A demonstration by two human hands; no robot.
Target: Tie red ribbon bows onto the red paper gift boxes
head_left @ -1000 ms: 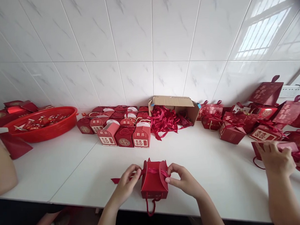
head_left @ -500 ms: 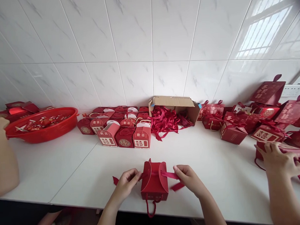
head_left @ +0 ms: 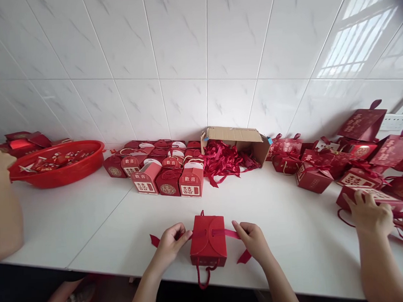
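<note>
A red gift box stands on the white table in front of me, its curved top flaps folded down over each other. Through the slots of the flaps runs a red ribbon, stretched out to both sides. My left hand pinches the ribbon left of the box, and a loose tail hangs beyond the fingers. On the right side my right hand pinches the other end between thumb and fingers, its tail drooping below. A red cord handle dangles at the box's front.
Rows of red boxes stand behind, beside a cardboard box spilling ribbons. A red basin of small packets is at left. Tied boxes crowd the right, where another person's hand holds a box. Another arm enters at left.
The two curved flaps have come together and now lie flat across the box top, with the ribbon drawn taut. At the right, the other person's box has shifted slightly left.
</note>
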